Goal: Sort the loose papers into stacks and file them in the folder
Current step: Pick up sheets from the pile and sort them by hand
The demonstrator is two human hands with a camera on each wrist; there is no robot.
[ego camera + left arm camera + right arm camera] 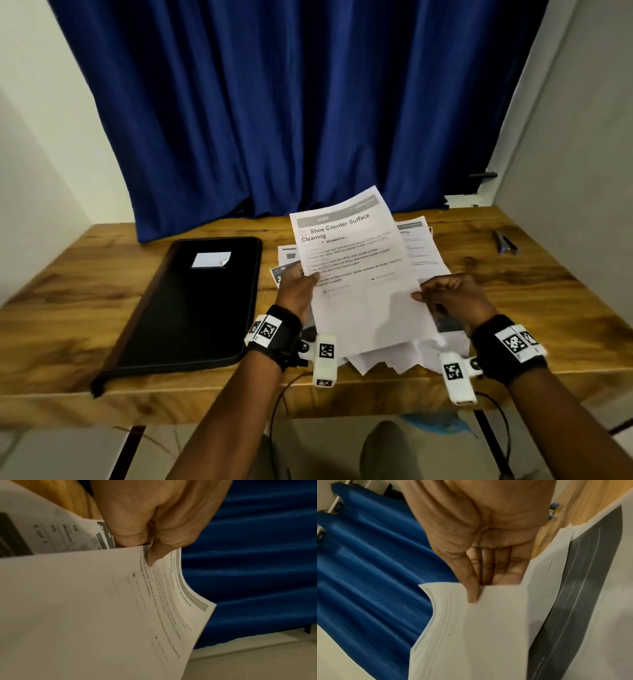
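Observation:
A white printed sheet (356, 274) headed "Shoe Counter Surface Cleaning" is held up above the table, tilted. My left hand (298, 284) pinches its left edge, thumb on top, as the left wrist view shows on the sheet (102, 601) under the left hand (154, 527). My right hand (452, 298) pinches the sheet's right edge; in the right wrist view the thumb presses the sheet (479, 635) below the right hand (479, 534). Beneath lies a loose pile of papers (421, 253). A black closed folder (191, 301) with a white label lies to the left.
The wooden table (68, 291) ends at a blue curtain (291, 102) at the back. A small dark and blue object (505, 242), perhaps a stapler, lies at the far right. Walls close in on both sides. A dark printed page (573, 601) lies under the right hand.

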